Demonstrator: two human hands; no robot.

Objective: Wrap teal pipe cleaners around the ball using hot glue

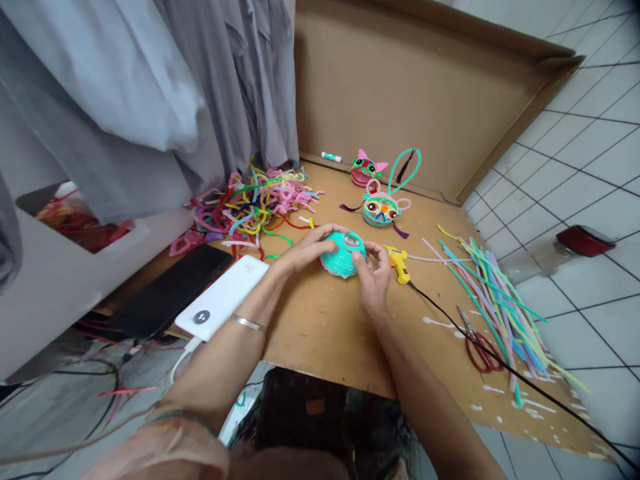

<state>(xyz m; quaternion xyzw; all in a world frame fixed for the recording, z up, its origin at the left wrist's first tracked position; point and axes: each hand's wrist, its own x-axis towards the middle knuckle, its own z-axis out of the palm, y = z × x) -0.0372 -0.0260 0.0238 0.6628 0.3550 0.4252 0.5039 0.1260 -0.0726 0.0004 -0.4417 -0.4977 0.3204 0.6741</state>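
Between my two hands is a turquoise dome (339,259) wound from pipe cleaner, with a ringed oval patch near its upper right. My left hand (314,248) grips its left side, fingers over the back and thumb along the front. From the right, my right hand (375,270) pinches the rim by the oval, thumb in front. A yellow glue gun (399,264) lies just beyond my right hand, its black cord running to the lower right. Behind the dome sits a finished-looking turquoise animal face (381,210) with pink ears and purple tassels.
Tangled pipe cleaners (260,203) heap at the left; straight ones (505,307) lie at the right beside red-handled scissors (481,347). A black phone (173,290) and white power bank (223,297) rest near my left arm. Behind stand a pink-eared face (367,170), a glue stick (331,157) and a cardboard wall (400,87).
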